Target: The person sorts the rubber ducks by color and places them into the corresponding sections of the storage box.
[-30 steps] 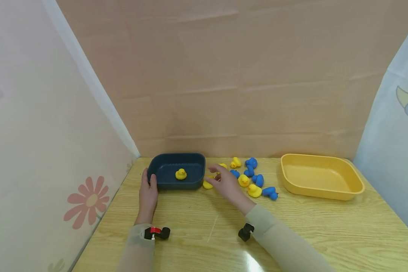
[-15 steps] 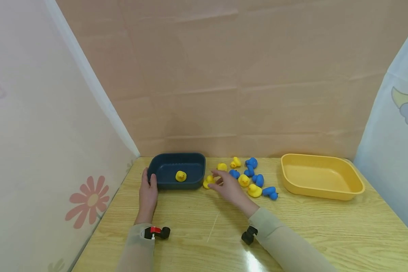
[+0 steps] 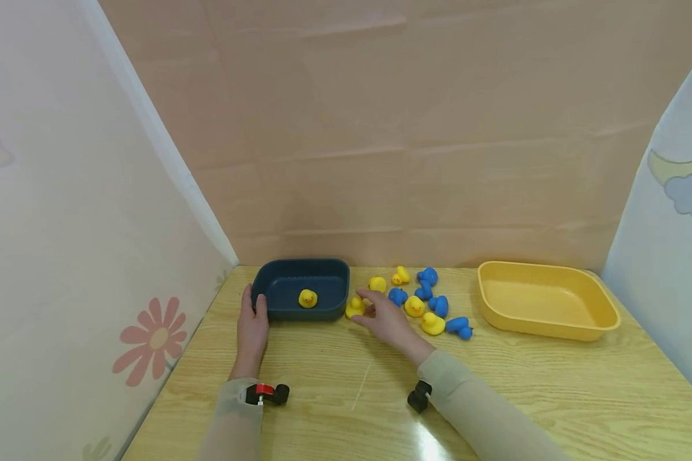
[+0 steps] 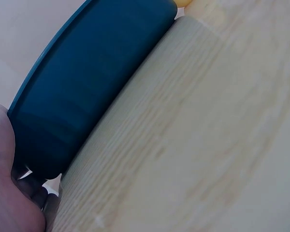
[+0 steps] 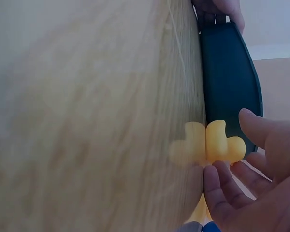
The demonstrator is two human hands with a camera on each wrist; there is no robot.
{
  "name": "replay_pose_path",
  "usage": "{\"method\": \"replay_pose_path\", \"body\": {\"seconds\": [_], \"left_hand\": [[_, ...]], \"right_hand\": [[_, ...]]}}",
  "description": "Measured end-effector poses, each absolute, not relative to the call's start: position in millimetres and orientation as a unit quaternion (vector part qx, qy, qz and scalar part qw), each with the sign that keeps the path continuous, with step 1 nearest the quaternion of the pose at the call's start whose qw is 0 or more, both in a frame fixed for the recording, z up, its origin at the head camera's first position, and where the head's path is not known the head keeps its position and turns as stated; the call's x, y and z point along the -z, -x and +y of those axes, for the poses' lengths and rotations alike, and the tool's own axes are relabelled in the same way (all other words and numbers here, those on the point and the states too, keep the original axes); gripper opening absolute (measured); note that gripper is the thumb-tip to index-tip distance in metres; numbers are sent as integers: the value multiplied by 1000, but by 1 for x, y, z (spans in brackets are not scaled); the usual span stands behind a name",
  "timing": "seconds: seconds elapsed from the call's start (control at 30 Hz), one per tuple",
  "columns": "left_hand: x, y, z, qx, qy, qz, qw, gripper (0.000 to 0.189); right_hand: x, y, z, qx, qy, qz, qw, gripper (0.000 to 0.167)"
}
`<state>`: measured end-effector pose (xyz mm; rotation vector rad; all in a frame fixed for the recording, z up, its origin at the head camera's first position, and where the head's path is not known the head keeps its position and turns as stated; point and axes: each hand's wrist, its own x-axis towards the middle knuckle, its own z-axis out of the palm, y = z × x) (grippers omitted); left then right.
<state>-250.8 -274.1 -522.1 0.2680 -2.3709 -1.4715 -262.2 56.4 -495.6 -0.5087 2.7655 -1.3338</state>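
Observation:
My left hand [image 3: 252, 328] grips the left end of a dark blue tray [image 3: 308, 315], thumb on the near side and fingers along the outer end. One yellow rubber duck [image 3: 308, 298] sits inside that tray. By the tray's right end, another yellow rubber duck [image 5: 224, 142] stands upright on the table. My right hand [image 3: 387, 318] reaches around it with spread fingers. In the right wrist view, the fingertips are right at the duck's side, and the thumb stands apart from it.
Right of my right hand lie several yellow ducks [image 3: 432, 324] and several blue ducks [image 3: 439, 305], some tipped over. A yellow tray [image 3: 544, 328] stands at the far right. Brown sheeting [image 3: 346, 160] hangs behind the wooden table [image 3: 311, 422], with pale printed cloth at both sides.
The duck in the dark blue tray has turned from facing right to facing forward. My right hand drew back slightly, then closed in around the duck beside the tray. The left hand stays put.

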Motion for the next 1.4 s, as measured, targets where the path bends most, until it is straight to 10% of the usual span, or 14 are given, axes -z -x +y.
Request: {"method": "replay_pose_path", "body": {"seconds": [0.8, 1.4], "left_hand": [[526, 252, -275, 518, -92, -835, 162, 69], [524, 251, -274, 524, -103, -832, 155, 70]], "right_hand": [[498, 268, 59, 438, 157, 885, 15, 21], [462, 268, 56, 473, 135, 867, -81, 30]]}}
